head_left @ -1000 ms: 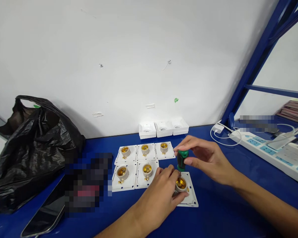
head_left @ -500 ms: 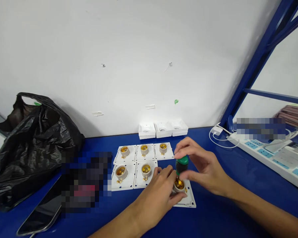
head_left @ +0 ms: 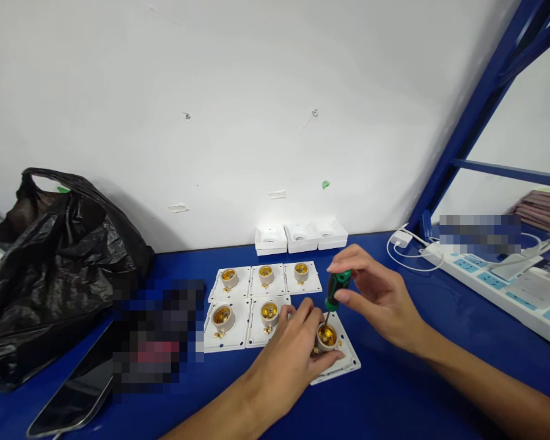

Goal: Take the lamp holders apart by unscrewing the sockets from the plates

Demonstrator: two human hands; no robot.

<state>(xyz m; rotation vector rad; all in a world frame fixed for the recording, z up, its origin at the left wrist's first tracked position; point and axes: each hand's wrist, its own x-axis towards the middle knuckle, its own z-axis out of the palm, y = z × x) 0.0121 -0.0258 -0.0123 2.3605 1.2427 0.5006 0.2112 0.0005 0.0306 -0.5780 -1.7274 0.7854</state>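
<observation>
My left hand (head_left: 289, 360) is closed around a cream lamp socket (head_left: 326, 337) with a brass inside, mounted on a square white plate (head_left: 346, 360) lying on the blue table (head_left: 394, 391). My right hand (head_left: 378, 294) pinches the green handle of a small screwdriver (head_left: 335, 289), whose shaft points down into the socket. Several more socket plates (head_left: 266, 282) lie in two rows just left of my hands.
Three white box covers (head_left: 301, 236) stand by the wall. A black plastic bag (head_left: 59, 269) fills the left side, with a phone (head_left: 68, 403) in front of it. A white power strip (head_left: 508, 287) and cables lie at the right under a blue shelf frame (head_left: 476, 116).
The plate under my left hand has turned a little, its near corner swinging to the right. My right hand has kept twisting the screwdriver, which now leans over to the right.
</observation>
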